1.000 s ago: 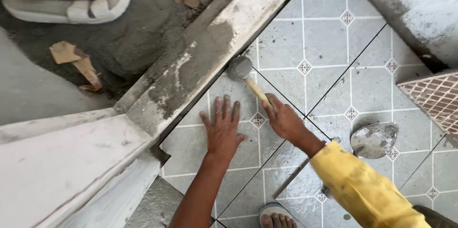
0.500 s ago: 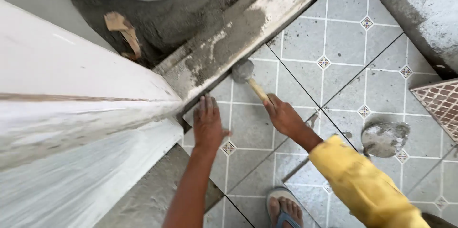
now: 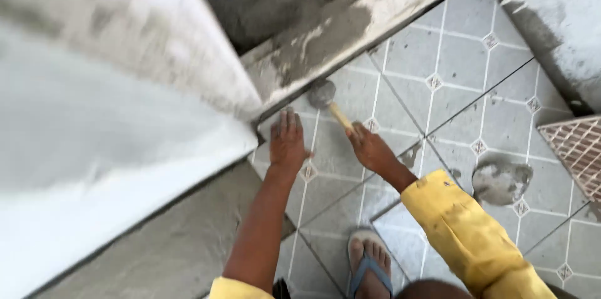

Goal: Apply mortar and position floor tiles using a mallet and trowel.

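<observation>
The person crouches over a grey floor tile [image 3: 325, 149] with thin white lines and small diamond marks. The left hand [image 3: 288, 142] lies flat on that tile, palm down, fingers stretched out and lightly spread, gripping nothing. Its fingertips point toward the mortar-smeared ledge [image 3: 350, 30] that runs along the tile's far edge.

Just to the right of that hand, the right hand [image 3: 370, 149] is wrapped around the wooden handle of a mallet [image 3: 330, 102], fingers curled tight about the shaft. The mallet's dark rounded head sits on or just above the tile, close against the ledge, a little beyond the left hand's fingertips; I cannot tell whether it touches the surface.

The right arm wears a dirty yellow sleeve [image 3: 463, 230], which crosses the tiles nearer the person. A foot in a blue sandal [image 3: 369, 264] stands on the tiles below the tile, between the two arms. Well off to the right of the tile lies a blob of grey mortar [image 3: 499, 180], and beyond it, at the frame's edge, a brown patterned tile [image 3: 579, 149]. A big pale slab [image 3: 113, 130], blurred, fills the space left of the tile.
</observation>
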